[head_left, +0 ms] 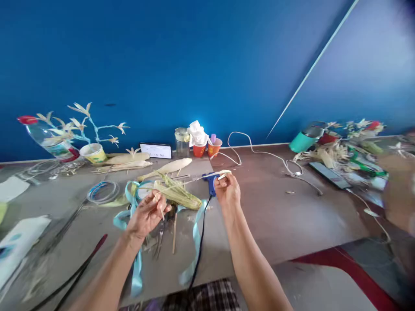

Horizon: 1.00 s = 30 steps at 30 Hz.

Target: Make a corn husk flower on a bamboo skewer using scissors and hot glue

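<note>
My right hand (228, 192) is closed in a pinch on a narrow pale strip of corn husk (224, 173), held just above a blue glue gun (210, 185). The gun lies on the table, its black cord running toward me. My left hand (147, 216) is closed too, fingertips pressed together; a thin pale piece shows at them, too small to name. A thin pale line stretches between the hands, but whether both hold it I cannot tell. Between them lie greenish corn husks (178, 192). Light-blue ribbon (196, 242) trails around both sides of the husks.
At the back stand red paper cups (199, 151), a glass jar (182, 142), a lit screen (155, 150) and a pot (93, 153) with husk-flower branches. A coil of wire (103, 192) lies left. To the right are a phone (330, 176), a white cable (269, 153) and a blurred person's arm (398, 190).
</note>
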Motion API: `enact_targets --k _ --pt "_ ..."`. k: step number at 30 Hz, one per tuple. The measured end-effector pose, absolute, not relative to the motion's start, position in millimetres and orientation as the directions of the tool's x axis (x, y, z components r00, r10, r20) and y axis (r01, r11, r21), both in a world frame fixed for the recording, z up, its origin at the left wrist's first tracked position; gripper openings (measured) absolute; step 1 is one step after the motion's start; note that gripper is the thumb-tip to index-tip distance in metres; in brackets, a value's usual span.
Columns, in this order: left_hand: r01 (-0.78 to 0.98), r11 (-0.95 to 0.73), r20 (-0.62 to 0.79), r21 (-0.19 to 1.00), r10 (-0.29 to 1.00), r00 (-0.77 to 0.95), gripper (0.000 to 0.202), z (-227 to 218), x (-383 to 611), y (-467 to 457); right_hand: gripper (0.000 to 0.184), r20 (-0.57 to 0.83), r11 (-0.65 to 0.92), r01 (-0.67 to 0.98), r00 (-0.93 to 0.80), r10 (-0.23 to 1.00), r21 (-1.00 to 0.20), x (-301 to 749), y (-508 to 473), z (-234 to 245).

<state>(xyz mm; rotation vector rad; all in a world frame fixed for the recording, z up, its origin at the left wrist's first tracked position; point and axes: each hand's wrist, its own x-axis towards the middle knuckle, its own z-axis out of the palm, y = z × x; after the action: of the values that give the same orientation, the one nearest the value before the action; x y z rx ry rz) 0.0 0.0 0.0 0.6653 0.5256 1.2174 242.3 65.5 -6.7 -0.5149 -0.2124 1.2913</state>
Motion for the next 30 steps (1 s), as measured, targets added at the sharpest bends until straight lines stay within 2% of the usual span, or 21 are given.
enact_targets --k 4,8,10,12,14,16,19,22,24,30 --pt "-0.669 0.18 -0.015 0.721 0.97 0.244 0.014 -1.4 1.5 2.0 0.028 -0.152 0.31 -0.765 0.466 0.872 -0.564 258.5 68.4 -5.3" --pt "-0.645 0.168 -0.026 0.746 0.974 0.224 0.01 -2.4 2.8 2.1 0.024 -0.1 0.249 -0.585 0.498 0.862 -0.772 246.8 66.6 -10.2" --pt "-0.628 0.151 -0.028 0.764 0.979 0.202 0.012 -2.3 3.5 1.9 0.022 -0.022 0.204 -0.404 0.488 0.872 -0.892 239.1 63.5 -12.3" --pt "-0.601 0.138 -0.033 0.787 0.983 0.182 0.015 -2.1 4.3 1.9 0.023 0.111 0.198 -0.119 0.513 0.851 -0.973 233.7 58.6 -12.2" --pt "-0.558 0.149 -0.061 0.816 0.983 0.174 0.018 -2.5 5.2 2.2 0.026 0.316 0.253 0.191 0.508 0.802 -0.948 228.7 51.4 -9.7" --pt "-0.501 0.182 -0.106 0.846 0.978 0.177 0.018 -3.9 6.4 2.6 0.027 0.538 0.387 0.404 0.385 0.75 -0.829 221.1 42.1 -5.6" --pt "-0.411 0.239 -0.163 0.88 0.964 0.211 0.017 -6.9 8.3 3.1 0.034 0.704 0.624 0.444 0.023 0.71 -0.643 203.4 27.1 -0.3" --pt "-0.357 0.265 -0.182 0.896 0.951 0.248 0.02 -8.5 9.6 2.7 0.04 0.673 0.729 0.369 -0.291 0.68 -0.576 187.8 18.5 -0.2" --pt "-0.348 0.262 -0.179 0.9 0.951 0.253 0.021 -8.2 9.3 2.3 0.035 0.614 0.726 0.364 -0.388 0.688 -0.583 184.8 18.6 -2.3" --pt "-0.334 0.26 -0.168 0.906 0.945 0.279 0.025 -7.6 3.5 2.7 0.024 0.585 0.652 0.407 -0.293 0.756 -0.64 200.2 27.8 -1.8"
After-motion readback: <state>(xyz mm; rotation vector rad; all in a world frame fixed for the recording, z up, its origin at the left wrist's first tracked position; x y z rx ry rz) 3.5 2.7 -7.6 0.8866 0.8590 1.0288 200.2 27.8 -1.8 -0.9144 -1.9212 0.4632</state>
